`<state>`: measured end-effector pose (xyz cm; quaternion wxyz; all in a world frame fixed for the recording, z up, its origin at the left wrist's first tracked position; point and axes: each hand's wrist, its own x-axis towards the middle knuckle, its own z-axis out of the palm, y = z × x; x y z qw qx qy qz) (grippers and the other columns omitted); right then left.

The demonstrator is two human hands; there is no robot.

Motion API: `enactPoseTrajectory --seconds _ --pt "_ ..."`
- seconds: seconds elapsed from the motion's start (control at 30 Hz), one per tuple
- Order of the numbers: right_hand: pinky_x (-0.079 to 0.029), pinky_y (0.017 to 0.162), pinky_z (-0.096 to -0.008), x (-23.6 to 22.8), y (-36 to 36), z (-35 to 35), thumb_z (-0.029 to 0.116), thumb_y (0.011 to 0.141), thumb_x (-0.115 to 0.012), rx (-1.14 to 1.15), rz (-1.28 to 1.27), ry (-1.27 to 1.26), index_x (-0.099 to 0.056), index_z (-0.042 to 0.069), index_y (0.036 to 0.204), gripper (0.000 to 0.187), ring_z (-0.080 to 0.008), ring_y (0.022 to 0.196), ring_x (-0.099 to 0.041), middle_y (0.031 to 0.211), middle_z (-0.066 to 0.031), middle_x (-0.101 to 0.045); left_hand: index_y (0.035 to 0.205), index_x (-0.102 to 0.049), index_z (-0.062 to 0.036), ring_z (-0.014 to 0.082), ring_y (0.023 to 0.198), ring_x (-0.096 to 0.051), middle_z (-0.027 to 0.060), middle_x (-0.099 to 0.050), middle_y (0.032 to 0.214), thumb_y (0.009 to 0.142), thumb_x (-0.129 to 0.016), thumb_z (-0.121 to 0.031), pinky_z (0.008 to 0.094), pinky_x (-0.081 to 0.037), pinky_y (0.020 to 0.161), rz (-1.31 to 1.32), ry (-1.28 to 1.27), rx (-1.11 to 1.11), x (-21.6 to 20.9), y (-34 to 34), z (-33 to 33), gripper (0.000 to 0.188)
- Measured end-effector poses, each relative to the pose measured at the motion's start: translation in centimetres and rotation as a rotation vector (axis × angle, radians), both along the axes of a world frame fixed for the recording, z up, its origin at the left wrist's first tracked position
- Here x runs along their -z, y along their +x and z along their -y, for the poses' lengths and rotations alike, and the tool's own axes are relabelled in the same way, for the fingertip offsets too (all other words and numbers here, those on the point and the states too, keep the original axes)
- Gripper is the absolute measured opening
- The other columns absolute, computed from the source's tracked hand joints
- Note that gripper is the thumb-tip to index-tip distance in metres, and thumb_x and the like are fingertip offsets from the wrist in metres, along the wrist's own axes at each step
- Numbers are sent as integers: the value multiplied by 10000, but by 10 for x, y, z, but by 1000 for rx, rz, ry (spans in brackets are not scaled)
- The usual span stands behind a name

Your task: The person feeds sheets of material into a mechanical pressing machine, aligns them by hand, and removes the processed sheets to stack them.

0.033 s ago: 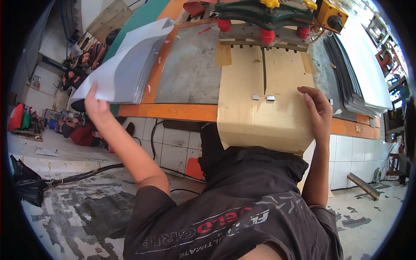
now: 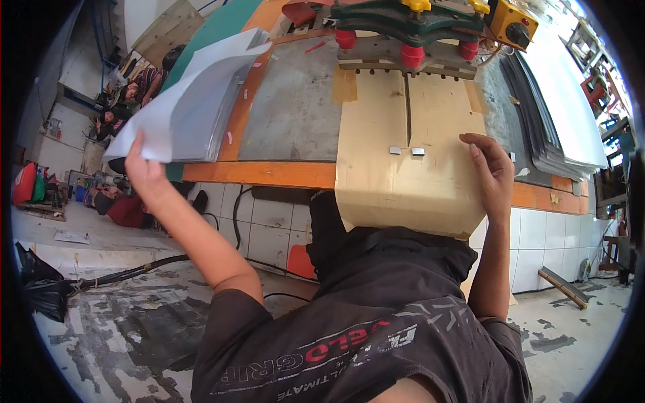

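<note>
My left hand (image 2: 146, 171) pinches the near corner of a thin, whitish translucent sheet (image 2: 149, 124) and bends it up off the stack of sheets (image 2: 201, 127) at the table's left. My right hand (image 2: 494, 164) hovers by the right edge of a tan board (image 2: 383, 174), fingers loosely curled, thumb and forefinger apart, nothing visible between them. Two small metal blocks (image 2: 406, 151) sit on the board, below a thin dark strip (image 2: 408, 111). Behind them stands a green press (image 2: 410, 30) with red cushions and yellow knobs.
A grey plate (image 2: 292, 101) lies on the orange-edged table (image 2: 262, 173) between the stack and the board. Dark and white sheets (image 2: 564, 114) are piled at right, near a yellow control box with a black dial (image 2: 514, 27). Other people (image 2: 134, 91) are at the far left.
My left hand has shifted slightly left, and the sheet's corner curls up a little more. My right hand stays almost in the same place.
</note>
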<state>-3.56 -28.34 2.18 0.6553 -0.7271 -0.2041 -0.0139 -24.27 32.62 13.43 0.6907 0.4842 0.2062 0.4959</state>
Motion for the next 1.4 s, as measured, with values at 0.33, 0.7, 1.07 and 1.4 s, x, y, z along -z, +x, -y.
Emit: enactPoseTrajectory --seconds 0.33,0.7,1.07,1.4 --pt "-508 906 -334 -50 -62 -61 208 1032 -560 -356 -106 213 -656 -13 1195 291 -193 1060 -664 1128 -123 -712 1462 -253 184 416 1269 -537 269 -460 1455 1003 -483 0 512 -524 1047 819 10 732 -117 -67 57 546" --pt "-549 893 -385 -20 -115 -168 768 971 -273 -1512 -1266 279 -363 -45 1460 953 -315 1113 -662 1292 -245 -621 1484 -327 98 415 1306 -513 293 -482 1423 961 -490 -147 547 -504 1042 921 -25 1524 -112 -13 177 600" --pt "-400 1125 -400 -28 -144 -201 504 1023 -536 -1442 -1340 236 -347 39 1539 720 -224 1363 -484 1484 -177 -476 1485 -331 85 397 1282 -535 277 -503 1410 954 -501 -136 523 -518 1014 750 53 1324 -95 -61 174 599" --pt "-515 936 -351 -93 -39 -179 101 963 -589 -1100 -148 -29 -524 4 1407 459 -211 1073 -653 1190 -128 -687 1485 -335 74 380 1260 -556 262 -523 1398 948 -511 -126 502 -531 989 261 58 684 -26 -131 136 600"
